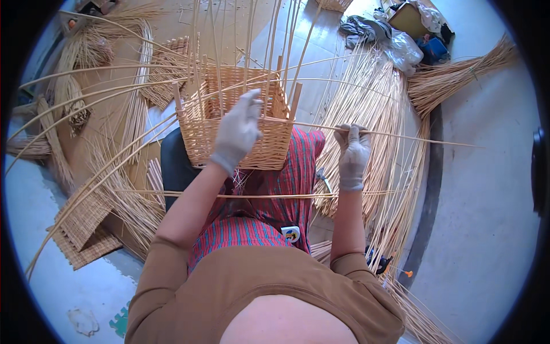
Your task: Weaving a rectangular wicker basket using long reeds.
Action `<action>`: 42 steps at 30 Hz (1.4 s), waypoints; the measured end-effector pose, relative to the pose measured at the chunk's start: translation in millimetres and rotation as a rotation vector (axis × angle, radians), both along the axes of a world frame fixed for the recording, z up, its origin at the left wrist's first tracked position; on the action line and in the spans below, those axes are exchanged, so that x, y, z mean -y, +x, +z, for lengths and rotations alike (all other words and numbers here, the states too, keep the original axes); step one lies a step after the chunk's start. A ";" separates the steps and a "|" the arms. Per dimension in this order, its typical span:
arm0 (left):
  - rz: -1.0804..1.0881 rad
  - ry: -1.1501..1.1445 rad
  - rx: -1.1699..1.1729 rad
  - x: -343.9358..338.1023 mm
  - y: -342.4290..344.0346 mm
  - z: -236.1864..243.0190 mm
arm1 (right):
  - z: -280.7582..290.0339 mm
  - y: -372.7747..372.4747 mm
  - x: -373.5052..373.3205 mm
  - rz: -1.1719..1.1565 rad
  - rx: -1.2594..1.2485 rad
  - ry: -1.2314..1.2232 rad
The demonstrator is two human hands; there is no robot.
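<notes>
A square, half-woven wicker basket (235, 146) rests on my lap, with corner posts and long uprights standing above its rim. My left hand (238, 132), in a pale work glove, is at the basket's front wall. Its fingers stretch upward past the rim, and it is slightly blurred. To the right of the basket, my gloved right hand (353, 152) pinches a long thin wicker rod (409, 137). This rod runs from the basket's front rim out to the right. Several other long canes (86, 89) bend out from the basket to the left.
Loose wicker bundles (372, 114) lie on the floor at the right, with a tied bundle (458, 77) farther back. Woven panels (86, 221) lie at the lower left. Plastic bags (403, 50) and cloth (364, 28) sit at the back right. Two canes (275, 196) cross my lap.
</notes>
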State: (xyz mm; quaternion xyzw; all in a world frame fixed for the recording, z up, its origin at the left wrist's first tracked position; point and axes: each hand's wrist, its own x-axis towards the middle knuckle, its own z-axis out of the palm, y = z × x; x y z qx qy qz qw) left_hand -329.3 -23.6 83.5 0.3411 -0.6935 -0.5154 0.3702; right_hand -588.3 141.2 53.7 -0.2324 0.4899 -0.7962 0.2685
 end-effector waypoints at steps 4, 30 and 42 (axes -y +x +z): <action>-0.153 0.387 0.195 4.2 -31.8 -4.1 | 24.3 3.8 29.7 -0.263 -0.108 0.232; -0.056 -0.740 0.428 -18.2 -51.5 -15.7 | -4.6 40.1 111.8 0.121 0.425 -0.254; 0.046 -0.825 0.388 -17.0 -43.8 -23.4 | 41.4 17.7 78.9 0.058 0.817 -0.359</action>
